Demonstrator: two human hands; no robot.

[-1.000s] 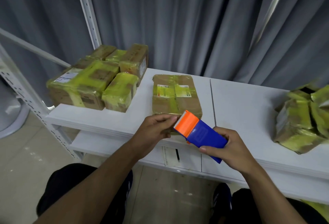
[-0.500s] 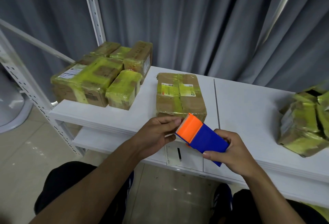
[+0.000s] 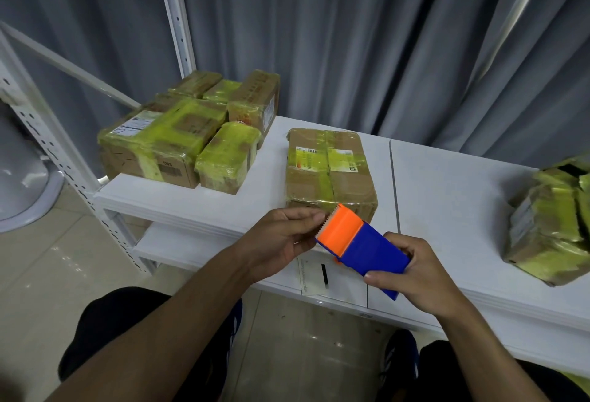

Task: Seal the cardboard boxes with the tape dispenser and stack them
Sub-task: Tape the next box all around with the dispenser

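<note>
Right hand point(image 3: 415, 280) grips the blue body of the dispenser point(image 3: 367, 246), held in the air over the worktop's near edge. Left hand point(image 3: 281, 238) pinches at its toothed orange end — the tape end itself is too small to make out.

Step, as I read it: free the tape end. Pull it straight off the teeth, keep it flat, and draw enough to lap over the edge of the box point(image 3: 329, 168), which lies at 12 o'clock just beyond the dispenser.

Room: bare worktop point(image 3: 447, 194) at 2 o'clock, between the box and the pile point(image 3: 549, 219) at 3 o'clock. Taped boxes point(image 3: 166, 146) sit at 10 o'clock, close to the left edge — stack there with care.
</note>
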